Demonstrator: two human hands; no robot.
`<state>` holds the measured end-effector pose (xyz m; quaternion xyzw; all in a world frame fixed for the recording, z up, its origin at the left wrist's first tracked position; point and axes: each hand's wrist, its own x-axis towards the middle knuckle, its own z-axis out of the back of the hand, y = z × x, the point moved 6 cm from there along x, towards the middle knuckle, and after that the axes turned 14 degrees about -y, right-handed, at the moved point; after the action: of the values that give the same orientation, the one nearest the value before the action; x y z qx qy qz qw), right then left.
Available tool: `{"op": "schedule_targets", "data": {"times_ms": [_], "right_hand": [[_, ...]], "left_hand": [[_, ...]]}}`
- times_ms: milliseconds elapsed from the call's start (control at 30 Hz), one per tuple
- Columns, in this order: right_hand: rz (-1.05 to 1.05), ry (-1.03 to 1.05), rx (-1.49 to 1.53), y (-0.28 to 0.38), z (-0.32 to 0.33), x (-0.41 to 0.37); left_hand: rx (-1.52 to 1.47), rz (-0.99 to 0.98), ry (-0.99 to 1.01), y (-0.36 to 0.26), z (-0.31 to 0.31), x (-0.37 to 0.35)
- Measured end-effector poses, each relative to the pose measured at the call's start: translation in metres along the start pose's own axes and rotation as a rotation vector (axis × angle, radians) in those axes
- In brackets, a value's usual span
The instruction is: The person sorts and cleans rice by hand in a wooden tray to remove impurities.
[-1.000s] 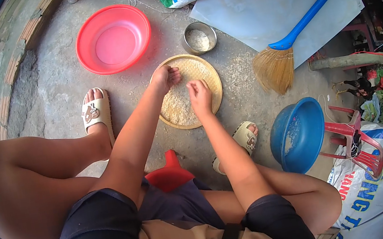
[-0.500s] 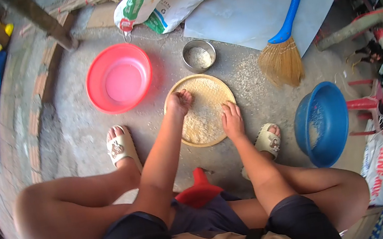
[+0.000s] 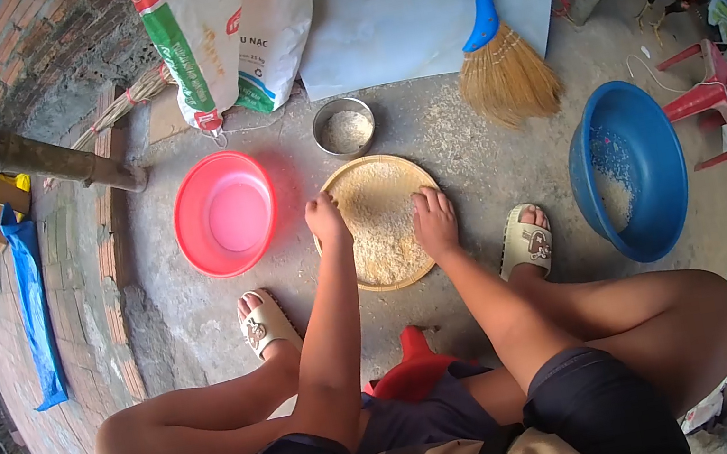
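Observation:
A round woven winnowing tray [image 3: 380, 284] lies between my feet, with pale grains [image 3: 391, 246] spread over its lower half. My left hand [image 3: 327, 221] is at the tray's left rim, fingers curled closed around the edge. At the opposite rim, my right hand [image 3: 434, 220] grips with its fingers over the edge and their tips inside the tray. Just beyond the tray stands a small metal bowl [image 3: 329, 144] with grain in it. To the left is a pink basin [image 3: 194, 246] with nothing visible inside.
A blue basin [image 3: 664, 215] at the right has grains inside. Loose grains [image 3: 455, 139] are scattered on the floor near a straw broom [image 3: 506, 73] with a blue handle. Printed sacks [image 3: 255, 38] stand at the back. A red plastic stool [image 3: 726, 94] is far right.
My left hand, earlier over the tray with curled fingers, is now at its left rim. My right hand stays at the right rim. The whole view has turned and shifted.

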<state>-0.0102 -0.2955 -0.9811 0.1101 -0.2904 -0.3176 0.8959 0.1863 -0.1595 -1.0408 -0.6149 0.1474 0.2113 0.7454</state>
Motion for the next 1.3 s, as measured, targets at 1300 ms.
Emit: {"op": "schedule_targets", "data": {"times_ms": [1300], "right_hand": [[-1.566,0.211,1.227,-0.03,-0.09,0.003]], "left_hand": [[0.628,-1.051,0.433,-0.021,-0.006,-0.087]]}}
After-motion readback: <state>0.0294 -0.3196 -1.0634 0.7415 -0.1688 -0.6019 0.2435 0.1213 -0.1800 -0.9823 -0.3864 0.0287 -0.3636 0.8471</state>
